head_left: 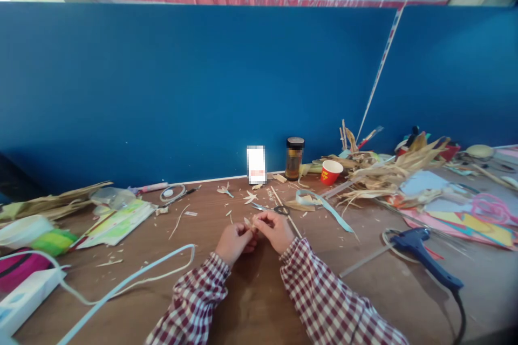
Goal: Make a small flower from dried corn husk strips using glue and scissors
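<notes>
Checked sleeves (340, 299) run in from the bottom edge, which cuts them off. The left hand (235, 240) is curled, its thumb and fingers pinching a small pale piece (247, 222) above the brown table (259, 307). The right hand (275, 230) meets it, thumb and forefinger closed at the same piece; the fingers hide most of its shape. Just beyond lie scissors (282, 209), partly hidden by the right hand. Farther back, an upright white object (256, 164) is pixelated past recognition, near a dark-lidded jar (295, 160).
</notes>
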Available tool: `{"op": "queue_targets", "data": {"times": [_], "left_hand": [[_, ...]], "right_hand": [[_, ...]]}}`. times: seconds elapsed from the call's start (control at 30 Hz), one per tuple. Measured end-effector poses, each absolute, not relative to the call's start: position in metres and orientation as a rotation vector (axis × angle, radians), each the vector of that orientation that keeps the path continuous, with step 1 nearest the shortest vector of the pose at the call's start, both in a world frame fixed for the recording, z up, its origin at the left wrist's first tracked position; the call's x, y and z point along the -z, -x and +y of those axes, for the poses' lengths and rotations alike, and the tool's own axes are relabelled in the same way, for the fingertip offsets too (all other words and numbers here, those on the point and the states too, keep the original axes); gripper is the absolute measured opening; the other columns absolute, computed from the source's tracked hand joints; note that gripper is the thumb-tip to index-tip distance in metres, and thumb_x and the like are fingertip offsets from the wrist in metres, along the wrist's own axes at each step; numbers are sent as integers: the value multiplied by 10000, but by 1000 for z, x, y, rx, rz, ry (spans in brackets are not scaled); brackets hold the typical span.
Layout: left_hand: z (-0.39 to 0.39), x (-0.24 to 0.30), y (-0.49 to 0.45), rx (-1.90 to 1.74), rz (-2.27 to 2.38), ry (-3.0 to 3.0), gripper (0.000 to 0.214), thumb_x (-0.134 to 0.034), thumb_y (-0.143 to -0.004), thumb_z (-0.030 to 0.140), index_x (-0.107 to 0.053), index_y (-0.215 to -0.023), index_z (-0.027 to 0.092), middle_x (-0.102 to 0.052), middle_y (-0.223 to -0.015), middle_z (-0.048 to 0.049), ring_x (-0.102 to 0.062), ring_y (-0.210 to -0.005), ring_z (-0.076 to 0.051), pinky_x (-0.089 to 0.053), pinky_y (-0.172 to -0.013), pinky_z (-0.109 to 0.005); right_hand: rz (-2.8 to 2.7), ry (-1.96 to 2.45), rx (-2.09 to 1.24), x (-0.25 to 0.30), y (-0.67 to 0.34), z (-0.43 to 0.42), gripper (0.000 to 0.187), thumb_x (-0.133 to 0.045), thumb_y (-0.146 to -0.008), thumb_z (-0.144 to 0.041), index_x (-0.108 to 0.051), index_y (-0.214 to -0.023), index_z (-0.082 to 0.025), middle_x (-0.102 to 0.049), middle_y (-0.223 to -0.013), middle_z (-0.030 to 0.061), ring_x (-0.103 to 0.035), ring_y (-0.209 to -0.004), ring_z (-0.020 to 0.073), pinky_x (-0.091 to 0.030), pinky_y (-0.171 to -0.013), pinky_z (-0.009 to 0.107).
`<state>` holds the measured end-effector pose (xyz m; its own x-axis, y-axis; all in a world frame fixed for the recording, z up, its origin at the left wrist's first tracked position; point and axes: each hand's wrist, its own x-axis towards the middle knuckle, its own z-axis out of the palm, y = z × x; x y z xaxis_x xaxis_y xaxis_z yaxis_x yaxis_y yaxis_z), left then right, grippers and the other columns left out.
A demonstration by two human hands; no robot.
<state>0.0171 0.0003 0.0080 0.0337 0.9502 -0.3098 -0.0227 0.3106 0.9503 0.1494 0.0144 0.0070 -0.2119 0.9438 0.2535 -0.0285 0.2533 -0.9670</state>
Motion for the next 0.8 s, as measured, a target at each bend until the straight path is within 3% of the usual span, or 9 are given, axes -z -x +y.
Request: {"op": "queue_targets", "data": {"times": [0.27, 0.47, 0.63, 0.8], "left_hand": [[-2, 0, -15, -1103, 1094, -678, 176, -729, -567, 186, -608, -653, 93, -618, -545, -27, -571, -488, -77, -490, -501, -161], [-3, 1, -18, -1135, 1054, -602, 91, -677, -626, 109, -605, -671, 78, -634, -569, -53, -595, -509, -98, -509, -503, -186], [-1, 4, -17, -1223, 1139, -585, 86, -677, -629, 111, -611, -672, 76, -637, -560, -54, -592, -484, -96, -506, -481, -183], [1, 4, -15, -1201, 1134, -616, 113, -686, -621, 128, -638, -709, 74, -646, -567, -58, -601, -506, -104, -514, -504, -191]], "right_hand": [[-1496, 1024, -1054, -4, -152, 17, 166, -539, -731, -301, -602, -708, -149, -573, -621, -3, -500, -570, 109, -410, -573, 230], [-1536, 1017, -1017, -1, -152, 19, 151, -526, -741, -285, -609, -741, -159, -607, -730, 22, -544, -680, 134, -431, -672, 265], [-1582, 1021, -899, -4, -151, 16, 107, -566, -713, -255, -614, -682, -165, -575, -915, 51, -528, -900, 166, -400, -803, 291], [-1633, 1086, -938, -3, -148, 13, 116, -577, -708, -278, -629, -698, -175, -504, -1005, 57, -525, -878, 159, -436, -700, 263]]}}
